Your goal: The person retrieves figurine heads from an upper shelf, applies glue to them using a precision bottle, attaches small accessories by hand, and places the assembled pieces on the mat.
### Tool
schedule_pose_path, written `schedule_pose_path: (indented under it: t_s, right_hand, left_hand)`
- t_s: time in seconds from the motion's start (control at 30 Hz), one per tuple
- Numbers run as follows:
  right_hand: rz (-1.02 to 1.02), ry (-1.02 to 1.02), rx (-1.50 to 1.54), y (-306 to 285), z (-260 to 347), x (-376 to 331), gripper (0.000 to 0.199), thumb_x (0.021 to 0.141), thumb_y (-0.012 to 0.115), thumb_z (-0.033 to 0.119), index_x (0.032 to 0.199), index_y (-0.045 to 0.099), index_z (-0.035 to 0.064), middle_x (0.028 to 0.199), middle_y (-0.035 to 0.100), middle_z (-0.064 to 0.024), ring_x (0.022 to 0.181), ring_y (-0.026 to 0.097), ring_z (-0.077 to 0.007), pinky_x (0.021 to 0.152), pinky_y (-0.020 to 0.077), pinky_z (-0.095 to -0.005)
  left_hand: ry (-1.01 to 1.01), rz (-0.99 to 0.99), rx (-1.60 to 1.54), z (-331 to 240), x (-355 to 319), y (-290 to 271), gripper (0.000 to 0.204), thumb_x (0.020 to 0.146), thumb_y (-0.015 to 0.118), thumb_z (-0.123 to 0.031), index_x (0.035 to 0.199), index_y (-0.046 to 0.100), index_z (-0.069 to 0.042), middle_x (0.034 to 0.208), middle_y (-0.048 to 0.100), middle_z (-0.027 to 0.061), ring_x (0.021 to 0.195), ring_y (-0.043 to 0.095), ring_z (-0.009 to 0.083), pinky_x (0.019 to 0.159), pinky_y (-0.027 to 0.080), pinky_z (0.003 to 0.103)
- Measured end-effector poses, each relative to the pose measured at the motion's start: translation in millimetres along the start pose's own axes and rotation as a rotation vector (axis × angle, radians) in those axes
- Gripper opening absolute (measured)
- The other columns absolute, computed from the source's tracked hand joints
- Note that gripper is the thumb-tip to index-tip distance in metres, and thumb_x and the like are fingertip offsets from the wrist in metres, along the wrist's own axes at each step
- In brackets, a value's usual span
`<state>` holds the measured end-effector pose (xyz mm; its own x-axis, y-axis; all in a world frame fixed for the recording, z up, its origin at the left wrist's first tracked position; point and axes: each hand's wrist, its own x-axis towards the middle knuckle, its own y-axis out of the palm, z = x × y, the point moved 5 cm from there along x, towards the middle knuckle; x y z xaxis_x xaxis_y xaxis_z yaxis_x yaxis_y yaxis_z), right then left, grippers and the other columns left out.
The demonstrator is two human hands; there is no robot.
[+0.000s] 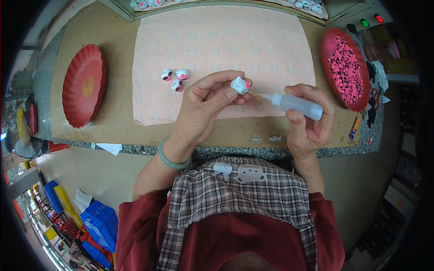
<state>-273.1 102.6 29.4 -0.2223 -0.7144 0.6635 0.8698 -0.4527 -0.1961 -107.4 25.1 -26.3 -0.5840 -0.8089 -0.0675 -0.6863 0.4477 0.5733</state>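
Observation:
Between the thumb and fingers of my left hand [209, 101] is a small white cat-head figurine [239, 85] with a pink bow on its right side. My right hand [312, 118] grips a translucent squeeze bottle [299, 105], tilted so that its thin nozzle points left. The nozzle's tip is close to the figurine's lower right side; whether they touch I cannot tell. On the pink patterned sheet [190, 45], left of my left hand, lie three similar white figurines [177, 85] with pink and dark marks.
A red scalloped dish [97, 110] stands at the left. At the right, a red dish [326, 61] holds many small pink and black pieces. Near the right edge lie an orange-and-dark tube [354, 127] and dark cloth scraps [372, 101]. More white figurines [308, 5] sit on a shelf behind.

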Motion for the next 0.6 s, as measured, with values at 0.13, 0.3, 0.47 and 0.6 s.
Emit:
schedule_pose_path:
  t_s: [0.13,0.3,0.47,0.6]
  right_hand:
    - [0.013,0.000,-0.012,0.4,-0.9,-0.1,0.044,0.080,0.070,0.019,0.110,0.048,-0.0042,0.092,0.062,-0.0180,0.082,0.063,-0.0227,0.070,0.0510,-0.0293]
    - [0.012,0.009,-0.014,1.6,-2.1,-0.6,0.043,0.080,0.071,0.019,0.109,0.048,-0.0040,0.091,0.062,-0.0177,0.081,0.063,-0.0227,0.070,0.0510,-0.0290]
    - [0.026,0.011,-0.019,2.0,-2.5,0.1,0.043,0.079,0.071,0.018,0.109,0.049,-0.0043,0.091,0.063,-0.0171,0.081,0.063,-0.0230,0.070,0.0510,-0.0290]
    - [0.037,0.038,-0.021,1.9,-2.5,0.5,0.043,0.079,0.071,0.018,0.109,0.049,-0.0045,0.090,0.063,-0.0167,0.082,0.062,-0.0234,0.070,0.0509,-0.0293]
  left_hand:
    - [-0.003,0.000,-0.003,1.1,0.1,-0.2,0.031,0.088,0.054,-0.003,0.119,0.054,0.002,0.109,0.061,0.0159,0.092,0.062,0.0204,0.080,0.051,0.028]
    - [-0.014,-0.005,0.002,2.3,0.2,-0.6,0.030,0.088,0.054,-0.004,0.118,0.054,0.002,0.107,0.062,0.0157,0.091,0.062,0.0201,0.080,0.051,0.028]
    - [-0.028,-0.009,-0.001,3.0,-0.1,-0.5,0.030,0.089,0.054,-0.004,0.118,0.055,0.002,0.107,0.062,0.0155,0.090,0.062,0.0195,0.080,0.051,0.028]
    - [-0.051,0.003,0.025,3.5,-0.5,0.8,0.030,0.089,0.054,-0.005,0.118,0.055,0.002,0.106,0.063,0.0148,0.089,0.062,0.0187,0.080,0.051,0.028]
